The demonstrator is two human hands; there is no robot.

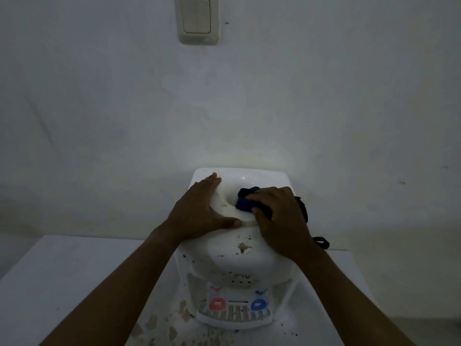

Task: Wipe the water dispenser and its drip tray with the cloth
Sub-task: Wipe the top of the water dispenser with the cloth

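At frame centre my left hand (199,213) lies flat and open on the water dispenser (239,248), while my right hand (282,218) clutches the cloth (245,203) in its top opening.

Two bare forearms come in from the bottom edge, one on each side, and each ends in a bare hand. No sleeve, cuff or glove covers either arm up to where the picture cuts them off. The left hand (199,211) and the right hand (282,221) carry no ring, watch or band on any part that shows. The dim light hides finer detail.
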